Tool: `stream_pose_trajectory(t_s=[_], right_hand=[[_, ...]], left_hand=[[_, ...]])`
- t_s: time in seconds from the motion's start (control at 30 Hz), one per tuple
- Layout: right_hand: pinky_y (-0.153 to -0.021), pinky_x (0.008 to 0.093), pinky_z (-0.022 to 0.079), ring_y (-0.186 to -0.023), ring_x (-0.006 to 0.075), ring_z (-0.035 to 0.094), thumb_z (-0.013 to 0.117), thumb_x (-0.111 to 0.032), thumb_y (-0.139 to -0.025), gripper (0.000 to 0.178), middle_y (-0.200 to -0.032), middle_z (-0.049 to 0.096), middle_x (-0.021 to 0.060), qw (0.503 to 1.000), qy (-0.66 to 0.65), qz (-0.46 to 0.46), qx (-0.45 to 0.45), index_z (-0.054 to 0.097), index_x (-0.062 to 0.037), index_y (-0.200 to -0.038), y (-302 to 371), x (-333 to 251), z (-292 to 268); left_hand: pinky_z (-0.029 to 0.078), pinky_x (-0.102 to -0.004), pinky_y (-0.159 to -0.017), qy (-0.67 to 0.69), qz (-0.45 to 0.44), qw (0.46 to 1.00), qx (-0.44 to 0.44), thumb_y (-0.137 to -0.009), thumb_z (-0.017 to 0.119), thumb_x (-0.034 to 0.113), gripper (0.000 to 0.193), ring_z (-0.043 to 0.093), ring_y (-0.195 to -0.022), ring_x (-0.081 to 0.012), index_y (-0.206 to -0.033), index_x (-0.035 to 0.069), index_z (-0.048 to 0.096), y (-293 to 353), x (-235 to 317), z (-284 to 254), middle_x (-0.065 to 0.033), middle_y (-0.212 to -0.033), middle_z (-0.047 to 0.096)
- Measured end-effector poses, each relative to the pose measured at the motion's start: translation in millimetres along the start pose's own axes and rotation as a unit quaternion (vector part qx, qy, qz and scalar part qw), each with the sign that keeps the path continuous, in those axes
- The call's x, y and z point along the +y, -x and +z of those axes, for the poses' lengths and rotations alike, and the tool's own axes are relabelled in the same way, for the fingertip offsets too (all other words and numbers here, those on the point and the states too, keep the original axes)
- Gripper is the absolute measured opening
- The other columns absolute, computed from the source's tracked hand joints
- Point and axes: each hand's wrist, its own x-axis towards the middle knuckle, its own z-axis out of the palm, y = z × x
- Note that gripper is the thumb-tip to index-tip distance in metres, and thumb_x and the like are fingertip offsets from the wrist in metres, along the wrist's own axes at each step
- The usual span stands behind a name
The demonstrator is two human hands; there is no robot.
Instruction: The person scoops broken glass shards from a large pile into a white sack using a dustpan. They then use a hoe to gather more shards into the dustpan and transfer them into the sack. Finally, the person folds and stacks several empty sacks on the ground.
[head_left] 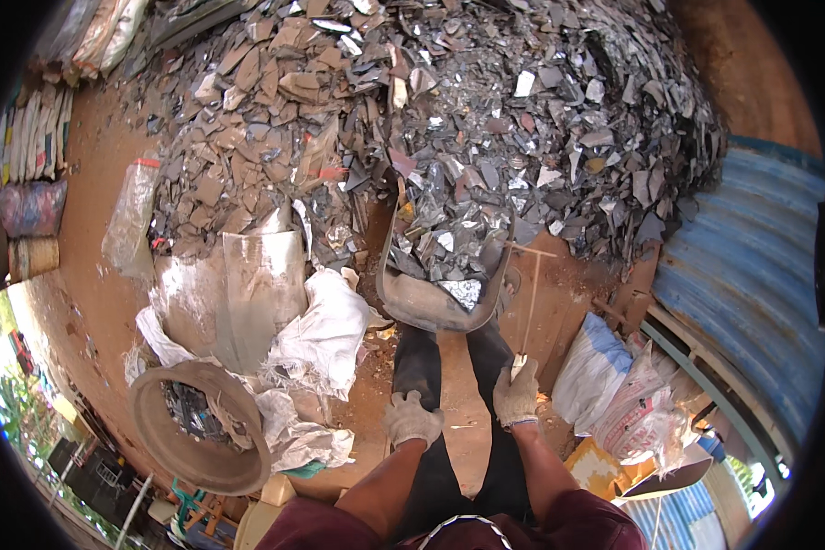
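My right hand [517, 394], in a pale work glove, is closed around the light handle of a thin T-shaped metal scraper [533, 307]. Its crossbar points away from me, just right of a dark scoop-like pan [435, 312]. Shiny grey shards [449, 257] fill this pan, which lies between my feet against the foot of a large shard heap [559, 137]. My left hand [413, 419], gloved too, rests on my left knee with no object in it; its fingers lie over the dark trouser cloth.
White woven sacks [319, 330] lie left of my legs, behind a round brown tub [147, 431] with scraps inside. Filled sacks [596, 371] stand at right, near blue corrugated sheeting [742, 247]. A clear plastic bag [130, 220] lies at far left.
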Motion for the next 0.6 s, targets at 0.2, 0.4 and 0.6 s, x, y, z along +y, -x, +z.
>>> stream_pose_trajectory(t_s=[0.2, 0.4, 0.6], right_hand=[[-0.081, 0.0467, 0.052, -0.100, 0.0385, 0.067, 0.065, -0.017, -0.091, 0.043, -0.111, 0.066, 0.0250, 0.979, -0.169, 0.104, 0.047, 0.047, 0.0012, -0.126, -94, 76, 30], [-0.069, 0.0454, 0.059, -0.090, 0.0370, 0.071, 0.064, -0.037, -0.089, 0.059, -0.113, 0.067, 0.0266, 0.971, -0.005, 0.232, -0.056, 0.050, 0.0000, -0.133, -127, 167, 63], [-0.041, 0.0390, 0.052, -0.052, 0.0206, 0.059, 0.066, -0.027, -0.092, 0.028, -0.072, 0.059, 0.0112, 0.953, -0.046, 0.101, -0.283, 0.050, -0.0058, -0.103, -62, 127, -4]], left_hand=[[0.045, -0.0485, -0.100, 0.003, -0.008, 1.000, 0.015, -0.076, 0.071, 0.046, 0.059, 0.053, -0.124, -0.0356, -0.125, 0.013, 0.065, 14, 7, 10, -0.0150, -0.132, 0.055], [0.045, -0.0477, -0.102, 0.069, -0.001, 0.997, 0.029, -0.077, 0.072, 0.050, 0.065, 0.053, -0.124, -0.0358, -0.133, 0.016, 0.062, 27, 9, 55, -0.0159, -0.133, 0.056], [0.045, -0.0478, -0.104, 0.262, -0.078, 0.960, 0.065, -0.077, 0.071, 0.054, 0.078, 0.055, -0.126, -0.0372, -0.142, 0.014, 0.051, 86, -44, 63, -0.0190, -0.138, 0.056]])
